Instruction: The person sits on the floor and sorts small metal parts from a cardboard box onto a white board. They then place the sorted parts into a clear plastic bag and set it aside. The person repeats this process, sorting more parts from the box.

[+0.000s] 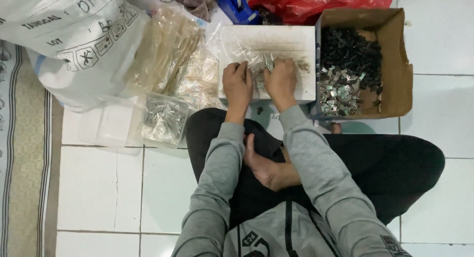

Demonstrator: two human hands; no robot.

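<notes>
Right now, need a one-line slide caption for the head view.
Seated person's left hand and right hand handle small metal parts over a white tray, beside a cardboard box.

Grey long-sleeved sweatshirt, ribbed cuffs just behind left hand [237, 84] and right hand [280, 80]. Black printed patches on chest and right upper sleeve. Black trousers below the hands, bare foot.

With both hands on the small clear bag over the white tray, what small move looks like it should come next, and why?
Probably hold the small clear bag open with the left hand while the right hand feeds in metal pieces. Both hands already pinch the bag over the white tray, a few loose pieces lie by the right hand, and filled packets are stacked to the left.
</notes>
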